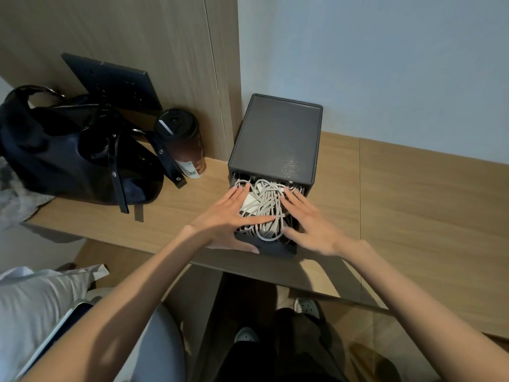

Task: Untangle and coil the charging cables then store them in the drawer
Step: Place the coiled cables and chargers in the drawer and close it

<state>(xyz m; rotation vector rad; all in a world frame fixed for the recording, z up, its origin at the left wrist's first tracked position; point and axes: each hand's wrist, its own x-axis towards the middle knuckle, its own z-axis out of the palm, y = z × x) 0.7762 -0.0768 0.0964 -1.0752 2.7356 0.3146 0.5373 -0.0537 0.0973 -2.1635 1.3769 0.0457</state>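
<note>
A dark grey drawer cabinet [275,133] stands on the wooden desk against the wall. Its top drawer [278,248] is pulled out toward me and is full of pale grey charging cables [265,208], loosely looped, with a white charger block among them. My left hand [228,216] lies flat, fingers spread, on the left side of the cable pile, its thumb at the drawer's front edge. My right hand [311,219] lies flat on the right side of the pile, fingers apart. Neither hand grips anything.
A black handbag [74,153] lies at the left of the desk [413,205]. A dark tumbler [181,139] stands between bag and cabinet, and a black tablet [115,81] leans on the wood panel behind. A white pillow [35,307] lies lower left.
</note>
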